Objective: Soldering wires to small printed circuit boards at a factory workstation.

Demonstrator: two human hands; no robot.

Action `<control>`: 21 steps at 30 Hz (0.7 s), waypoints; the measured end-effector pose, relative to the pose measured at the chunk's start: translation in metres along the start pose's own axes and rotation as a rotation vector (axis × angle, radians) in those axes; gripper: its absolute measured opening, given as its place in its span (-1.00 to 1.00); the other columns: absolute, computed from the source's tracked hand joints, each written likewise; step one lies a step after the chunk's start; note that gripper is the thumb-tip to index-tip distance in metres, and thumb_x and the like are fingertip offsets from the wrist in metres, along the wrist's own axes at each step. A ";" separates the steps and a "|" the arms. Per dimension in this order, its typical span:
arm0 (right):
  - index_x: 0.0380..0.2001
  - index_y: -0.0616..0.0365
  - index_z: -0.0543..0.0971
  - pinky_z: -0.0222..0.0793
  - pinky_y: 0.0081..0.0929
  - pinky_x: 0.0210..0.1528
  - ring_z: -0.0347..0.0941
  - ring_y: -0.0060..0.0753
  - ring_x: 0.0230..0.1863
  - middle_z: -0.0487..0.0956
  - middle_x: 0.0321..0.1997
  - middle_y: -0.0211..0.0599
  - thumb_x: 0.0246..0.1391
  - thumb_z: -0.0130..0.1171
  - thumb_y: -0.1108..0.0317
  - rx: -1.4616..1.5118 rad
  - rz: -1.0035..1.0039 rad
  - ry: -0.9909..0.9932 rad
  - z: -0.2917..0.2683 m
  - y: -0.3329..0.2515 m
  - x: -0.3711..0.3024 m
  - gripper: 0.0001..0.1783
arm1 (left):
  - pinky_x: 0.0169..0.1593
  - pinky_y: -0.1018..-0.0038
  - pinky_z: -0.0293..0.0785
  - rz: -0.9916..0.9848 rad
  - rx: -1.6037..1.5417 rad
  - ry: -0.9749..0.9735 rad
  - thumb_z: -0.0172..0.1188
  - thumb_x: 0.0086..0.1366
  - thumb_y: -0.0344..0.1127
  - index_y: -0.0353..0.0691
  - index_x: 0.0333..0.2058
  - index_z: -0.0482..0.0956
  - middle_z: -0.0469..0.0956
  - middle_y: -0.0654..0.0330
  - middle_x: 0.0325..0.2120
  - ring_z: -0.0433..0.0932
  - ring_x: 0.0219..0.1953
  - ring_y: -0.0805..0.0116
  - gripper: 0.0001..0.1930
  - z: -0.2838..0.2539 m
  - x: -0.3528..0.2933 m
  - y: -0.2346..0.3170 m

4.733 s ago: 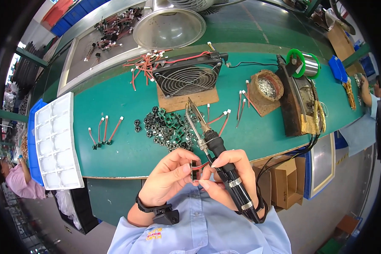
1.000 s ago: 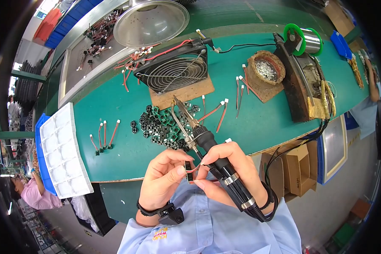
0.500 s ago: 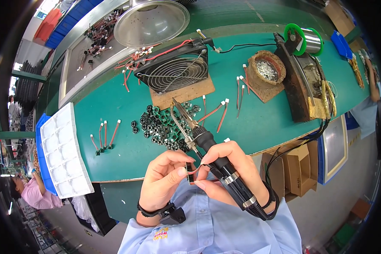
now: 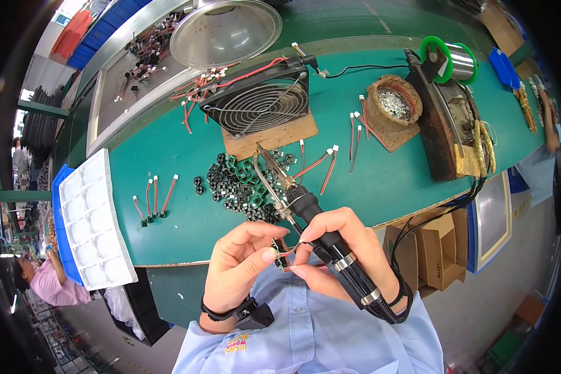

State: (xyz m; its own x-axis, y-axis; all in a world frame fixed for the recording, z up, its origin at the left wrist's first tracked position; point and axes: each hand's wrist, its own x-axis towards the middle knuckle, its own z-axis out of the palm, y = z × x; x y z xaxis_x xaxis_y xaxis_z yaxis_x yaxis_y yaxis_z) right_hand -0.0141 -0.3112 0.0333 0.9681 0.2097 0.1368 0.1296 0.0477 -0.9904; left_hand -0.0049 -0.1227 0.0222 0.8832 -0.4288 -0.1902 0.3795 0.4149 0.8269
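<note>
The head view shows both hands drawn in close above the pale blue shirt front, just off the near edge of the green bench mat (image 4: pixel 187 156). Compared with a second ago almost nothing has shifted: the hands sit in the same place and the same pose, and the iron has barely turned. That steadiness reads as fine fitting work under way rather than a fetch or a put-down.

The left hand (image 4: pixel 237 265) pinches a small dark green component with thin red leads (image 4: pixel 282 257) between thumb and forefinger, the other fingers curled loosely beneath. The part is tiny and half hidden by the fingertips, so its exact shape cannot be made out; a short red wire runs from it toward the other hand.

The right hand (image 4: pixel 349 255) is clenched around the black handle of a soldering iron with metal bands (image 4: pixel 330 249), while its thumb and forefinger also nip the red lead just beside the component. The iron's slim metal tip points away over the mat, toward a heap of small green and black parts (image 4: pixel 240 187).

Beyond the heap stands a black square fan with a wire grille (image 4: pixel 262 103) on a piece of brown card. Loose red leads with white plugs (image 4: pixel 156 196) lie to the left, near a white moulded tray (image 4: pixel 93 224).
</note>
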 end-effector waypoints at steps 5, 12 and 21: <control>-0.19 0.12 0.30 0.41 -0.70 -0.46 0.50 -0.63 -0.39 0.55 -0.46 -0.36 -0.22 0.29 0.61 -0.005 0.000 -0.014 -0.001 0.000 0.000 -0.50 | -0.10 0.49 0.37 0.052 0.021 -0.058 0.08 0.19 -0.53 -0.43 -0.11 0.40 0.45 0.08 -0.21 0.45 -0.14 0.38 -0.73 -0.005 0.000 -0.002; -0.18 0.12 0.29 0.43 -0.68 -0.43 0.51 -0.62 -0.36 0.55 -0.44 -0.34 -0.21 0.28 0.61 0.006 0.012 -0.026 -0.001 0.001 -0.001 -0.49 | -0.11 0.48 0.40 -0.012 -0.047 -0.066 0.09 0.18 -0.53 -0.41 -0.10 0.39 0.48 0.06 -0.20 0.47 -0.16 0.38 -0.72 -0.004 -0.001 0.001; -0.19 0.10 0.37 0.39 -0.66 -0.36 0.51 -0.62 -0.42 0.53 -0.47 -0.44 -0.20 0.26 0.57 0.104 0.090 0.050 0.003 -0.001 -0.003 -0.56 | -0.14 0.48 0.43 -0.055 -0.119 -0.059 0.10 0.19 -0.52 -0.40 -0.10 0.38 0.49 0.05 -0.20 0.49 -0.20 0.40 -0.72 -0.004 -0.001 0.000</control>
State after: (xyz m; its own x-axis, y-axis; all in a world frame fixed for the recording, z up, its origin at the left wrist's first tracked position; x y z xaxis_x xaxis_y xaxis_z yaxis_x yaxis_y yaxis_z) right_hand -0.0174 -0.3088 0.0342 0.9847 0.1687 0.0440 0.0217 0.1320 -0.9910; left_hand -0.0044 -0.1192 0.0207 0.8439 -0.4983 -0.1988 0.4597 0.4804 0.7469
